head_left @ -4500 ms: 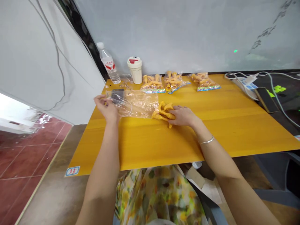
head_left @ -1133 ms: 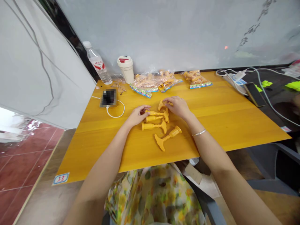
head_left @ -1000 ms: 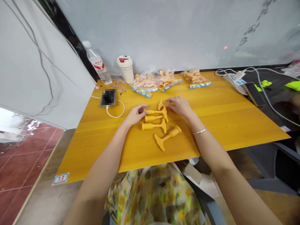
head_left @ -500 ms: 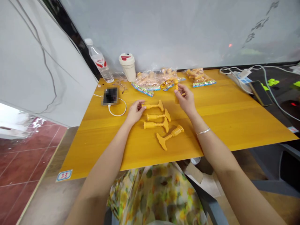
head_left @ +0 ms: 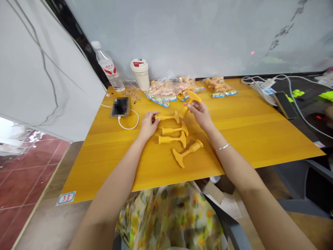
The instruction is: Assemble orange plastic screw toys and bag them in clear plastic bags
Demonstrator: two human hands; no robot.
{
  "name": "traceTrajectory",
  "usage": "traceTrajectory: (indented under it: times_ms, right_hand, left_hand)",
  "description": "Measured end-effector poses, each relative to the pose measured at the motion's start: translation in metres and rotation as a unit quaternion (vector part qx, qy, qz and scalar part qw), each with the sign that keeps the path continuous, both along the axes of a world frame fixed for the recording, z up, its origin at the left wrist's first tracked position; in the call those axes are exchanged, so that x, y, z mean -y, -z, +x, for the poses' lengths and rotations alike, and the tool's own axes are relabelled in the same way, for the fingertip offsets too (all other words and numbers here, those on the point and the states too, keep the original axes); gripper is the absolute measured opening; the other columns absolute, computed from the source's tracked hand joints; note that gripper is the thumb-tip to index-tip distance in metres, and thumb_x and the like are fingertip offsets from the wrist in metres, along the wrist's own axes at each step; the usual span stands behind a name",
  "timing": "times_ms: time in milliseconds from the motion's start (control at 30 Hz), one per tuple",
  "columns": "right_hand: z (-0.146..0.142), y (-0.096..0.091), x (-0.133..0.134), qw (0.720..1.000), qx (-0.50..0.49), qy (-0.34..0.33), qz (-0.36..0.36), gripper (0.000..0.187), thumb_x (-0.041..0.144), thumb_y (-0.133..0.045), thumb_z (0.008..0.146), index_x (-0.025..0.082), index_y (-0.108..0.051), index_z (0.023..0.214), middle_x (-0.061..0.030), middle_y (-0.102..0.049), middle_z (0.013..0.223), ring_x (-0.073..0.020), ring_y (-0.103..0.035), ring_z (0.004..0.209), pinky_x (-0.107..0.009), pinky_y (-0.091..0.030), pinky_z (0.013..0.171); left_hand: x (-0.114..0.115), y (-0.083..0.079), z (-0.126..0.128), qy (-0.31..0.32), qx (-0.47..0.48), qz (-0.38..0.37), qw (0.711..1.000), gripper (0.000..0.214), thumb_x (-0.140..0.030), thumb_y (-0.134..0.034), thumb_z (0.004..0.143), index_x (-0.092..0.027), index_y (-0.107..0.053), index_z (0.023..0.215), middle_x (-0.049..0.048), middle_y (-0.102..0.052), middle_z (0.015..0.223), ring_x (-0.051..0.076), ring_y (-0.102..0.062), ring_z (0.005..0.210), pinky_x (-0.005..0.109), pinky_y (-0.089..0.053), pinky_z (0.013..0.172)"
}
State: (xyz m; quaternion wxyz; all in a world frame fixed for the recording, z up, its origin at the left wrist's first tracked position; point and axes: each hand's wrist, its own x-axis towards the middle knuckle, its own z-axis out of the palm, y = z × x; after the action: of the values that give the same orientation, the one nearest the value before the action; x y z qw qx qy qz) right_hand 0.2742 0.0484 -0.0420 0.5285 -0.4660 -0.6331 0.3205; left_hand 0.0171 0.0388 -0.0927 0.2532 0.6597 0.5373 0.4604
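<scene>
My right hand [head_left: 201, 114] is closed on a yellow plastic T-handled tool [head_left: 194, 96], raised above the table with its curved handle up. It has a twisted shaft and a wider lower end, partly hidden by my fingers. My left hand [head_left: 149, 124] pinches the wide end of a similar T-handled tool [head_left: 169, 117] that lies on the table, handle to the right. Below it two more lie in nearly parallel rows, a middle one [head_left: 174, 130] and a lower one [head_left: 173, 139]. Nearest me, another T-handled tool [head_left: 187, 152] lies slanted, handle to the left.
Clear bags of yellow parts [head_left: 171, 88] and a smaller bag [head_left: 220, 86] lie along the back. A cup [head_left: 141, 75], a water bottle [head_left: 108, 67], glasses [head_left: 132, 94] and a cabled device [head_left: 120, 107] are at the back left. A phone [head_left: 285, 105] and cables lie right.
My right hand has moved left and turned the tool it holds, so its curved handle now shows. My left hand stays at the end of the top tool. The view has shifted slightly.
</scene>
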Motion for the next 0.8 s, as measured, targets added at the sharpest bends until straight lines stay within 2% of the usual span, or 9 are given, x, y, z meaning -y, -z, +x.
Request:
traceTrajectory:
  times_ms: [167, 333, 400, 500, 633, 700, 800]
  right_hand:
    - [-0.001, -0.001, 0.001, 1.000, -0.005, -0.004, -0.002, 0.033, 0.052, -0.062, 0.090, 0.026, -0.057, 0.110, -0.0075, -0.074, 0.109, -0.0227, -0.069, 0.111, -0.039, -0.056, 0.095]
    - [-0.007, -0.010, 0.009, 1.000, -0.009, 0.019, -0.012, 0.048, 0.049, -0.060, 0.094, 0.032, -0.046, 0.136, -0.0052, -0.074, 0.110, -0.0196, -0.070, 0.106, -0.038, -0.057, 0.093]
    - [-0.010, -0.013, 0.013, 0.999, -0.007, 0.017, -0.027, 0.053, 0.050, -0.060, 0.094, 0.034, -0.044, 0.141, -0.0055, -0.074, 0.114, -0.0189, -0.070, 0.103, -0.038, -0.058, 0.091]
    - [-0.012, -0.009, 0.016, 0.999, -0.017, -0.013, -0.041, 0.051, 0.052, -0.064, 0.091, 0.035, -0.048, 0.137, -0.0047, -0.074, 0.113, -0.0188, -0.071, 0.098, -0.037, -0.059, 0.090]
    - [-0.017, 0.011, 0.013, 0.992, -0.033, -0.093, -0.079, 0.045, 0.051, -0.072, 0.083, 0.029, -0.054, 0.118, 0.0001, -0.071, 0.092, -0.0178, -0.071, 0.086, -0.037, -0.061, 0.085]
    - [-0.020, 0.021, 0.011, 0.987, -0.020, -0.120, -0.102, 0.040, 0.044, -0.072, 0.082, 0.027, -0.055, 0.114, 0.0002, -0.069, 0.093, -0.0177, -0.072, 0.086, -0.038, -0.062, 0.084]
    - [-0.025, 0.026, 0.013, 0.985, 0.037, -0.124, -0.112, 0.039, 0.030, -0.067, 0.084, 0.023, -0.055, 0.120, -0.0033, -0.069, 0.103, -0.0193, -0.072, 0.091, -0.039, -0.061, 0.087]
  left_hand:
    - [-0.001, 0.000, 0.000, 0.001, -0.003, -0.003, 1.000, 0.030, -0.017, -0.066, 0.081, -0.019, -0.066, 0.110, 0.0068, -0.064, 0.104, 0.016, -0.059, 0.082, 0.033, -0.051, 0.086]
    - [0.000, -0.001, 0.000, -0.011, -0.012, 0.003, 1.000, 0.029, -0.017, -0.066, 0.082, -0.019, -0.067, 0.110, 0.0064, -0.064, 0.102, 0.017, -0.059, 0.083, 0.034, -0.051, 0.087]
    - [0.000, 0.000, 0.000, -0.015, -0.010, 0.003, 1.000, 0.029, -0.017, -0.066, 0.082, -0.019, -0.066, 0.110, 0.0068, -0.064, 0.103, 0.017, -0.060, 0.082, 0.034, -0.051, 0.087]
    - [-0.001, 0.001, 0.000, -0.025, -0.005, 0.000, 1.000, 0.030, -0.018, -0.067, 0.081, -0.019, -0.066, 0.111, 0.0075, -0.065, 0.106, 0.017, -0.060, 0.081, 0.034, -0.052, 0.086]
    - [-0.003, 0.004, -0.002, -0.030, 0.030, -0.015, 0.999, 0.028, -0.023, -0.065, 0.085, -0.019, -0.064, 0.113, 0.0101, -0.065, 0.113, 0.018, -0.064, 0.087, 0.034, -0.053, 0.087]
    - [-0.004, 0.004, -0.003, -0.034, 0.046, -0.014, 0.998, 0.025, -0.027, -0.060, 0.090, -0.017, -0.064, 0.113, 0.0113, -0.066, 0.112, 0.020, -0.065, 0.094, 0.036, -0.052, 0.092]
    - [-0.003, 0.001, -0.003, -0.034, 0.049, -0.009, 0.998, 0.024, -0.034, -0.053, 0.096, -0.017, -0.064, 0.111, 0.0109, -0.068, 0.108, 0.022, -0.064, 0.102, 0.039, -0.050, 0.098]
